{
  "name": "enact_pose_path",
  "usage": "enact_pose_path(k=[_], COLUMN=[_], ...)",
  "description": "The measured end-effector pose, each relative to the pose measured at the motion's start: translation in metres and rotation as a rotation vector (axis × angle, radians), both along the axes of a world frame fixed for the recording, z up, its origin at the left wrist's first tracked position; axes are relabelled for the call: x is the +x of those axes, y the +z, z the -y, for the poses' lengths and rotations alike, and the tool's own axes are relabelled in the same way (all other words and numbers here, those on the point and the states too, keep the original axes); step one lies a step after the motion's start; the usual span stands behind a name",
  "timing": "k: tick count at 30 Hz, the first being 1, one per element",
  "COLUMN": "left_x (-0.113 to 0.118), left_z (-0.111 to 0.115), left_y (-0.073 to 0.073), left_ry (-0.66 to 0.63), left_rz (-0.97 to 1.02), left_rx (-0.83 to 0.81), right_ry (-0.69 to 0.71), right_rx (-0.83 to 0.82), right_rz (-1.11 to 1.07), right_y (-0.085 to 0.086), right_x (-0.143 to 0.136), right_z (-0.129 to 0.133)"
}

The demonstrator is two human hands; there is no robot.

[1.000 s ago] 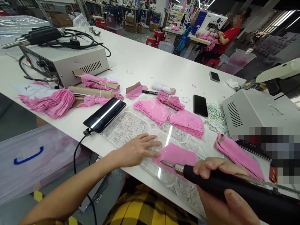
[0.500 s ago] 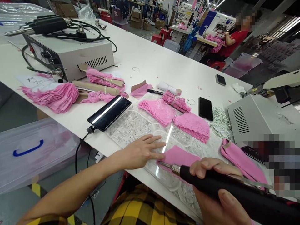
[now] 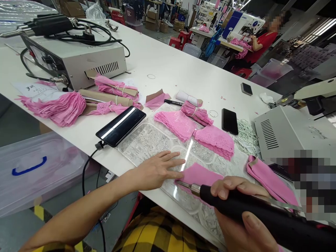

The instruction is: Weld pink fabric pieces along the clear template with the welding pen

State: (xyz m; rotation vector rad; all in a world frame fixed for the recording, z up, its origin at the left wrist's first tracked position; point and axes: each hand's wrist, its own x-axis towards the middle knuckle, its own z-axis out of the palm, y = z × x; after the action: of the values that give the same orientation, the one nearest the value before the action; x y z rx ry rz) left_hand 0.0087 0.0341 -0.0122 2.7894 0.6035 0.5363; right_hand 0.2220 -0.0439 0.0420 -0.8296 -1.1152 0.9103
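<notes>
My left hand (image 3: 160,169) lies flat with its fingers spread on a clear patterned plastic sheet (image 3: 147,138). One fingertip touches the left end of a pink fabric piece (image 3: 201,174). My right hand (image 3: 244,206) is wrapped round a thick black handheld tool (image 3: 236,206) with a slim metal tip. That tip rests at the fabric's lower left edge, just below my left fingers. Part of the fabric is hidden behind the tool and my right hand. Beyond it sit two stacks of pink lace pieces, the left stack (image 3: 175,122) and the right stack (image 3: 215,141).
A tied pink bundle (image 3: 196,112), a marker (image 3: 173,102) and phones (image 3: 120,126) (image 3: 229,121) lie around the sheet. Grey machine boxes stand left (image 3: 97,64) and right (image 3: 286,129). Folded pink fabric (image 3: 273,182) is at right. Another person (image 3: 266,42) sews in the background.
The camera view has shifted very slightly. Both hands, the tool and the fabric keep practically the same places relative to each other.
</notes>
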Motion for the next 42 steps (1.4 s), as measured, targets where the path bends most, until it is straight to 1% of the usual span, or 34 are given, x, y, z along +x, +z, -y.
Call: enact_pose_path(k=[6, 10, 14, 17, 19, 27, 33, 38, 42], left_x=[0.0, -0.001, -0.006, -0.007, -0.008, -0.008, -0.006, -0.006, -0.007], left_z=[0.0, 0.001, 0.003, 0.004, 0.004, 0.003, 0.004, 0.005, 0.005], left_y=[0.001, 0.0, -0.004, -0.006, -0.005, -0.003, -0.002, -0.003, -0.003], left_ry=[-0.01, 0.005, 0.072, 0.071, 0.056, 0.013, 0.016, 0.026, 0.037], left_rz=[0.021, 0.037, 0.222, 0.317, 0.31, 0.216, 0.206, 0.205, 0.214], left_rx=[-0.014, -0.014, 0.019, 0.029, 0.025, 0.038, 0.053, 0.065, 0.074], right_ry=[0.016, 0.028, -0.025, -0.081, -0.09, -0.054, -0.04, -0.004, -0.022], right_rx=[0.026, 0.045, 0.094, 0.125, 0.131, 0.097, 0.095, 0.13, 0.125], right_rz=[0.023, 0.015, -0.023, -0.043, -0.048, -0.058, -0.041, -0.01, -0.047], right_y=[0.0, -0.001, -0.002, -0.004, -0.006, -0.009, -0.009, -0.01, -0.008], right_x=[-0.001, -0.001, 0.001, 0.003, 0.002, -0.003, -0.001, -0.002, -0.004], right_z=[-0.001, -0.002, -0.007, -0.011, -0.013, -0.013, -0.013, -0.015, -0.017])
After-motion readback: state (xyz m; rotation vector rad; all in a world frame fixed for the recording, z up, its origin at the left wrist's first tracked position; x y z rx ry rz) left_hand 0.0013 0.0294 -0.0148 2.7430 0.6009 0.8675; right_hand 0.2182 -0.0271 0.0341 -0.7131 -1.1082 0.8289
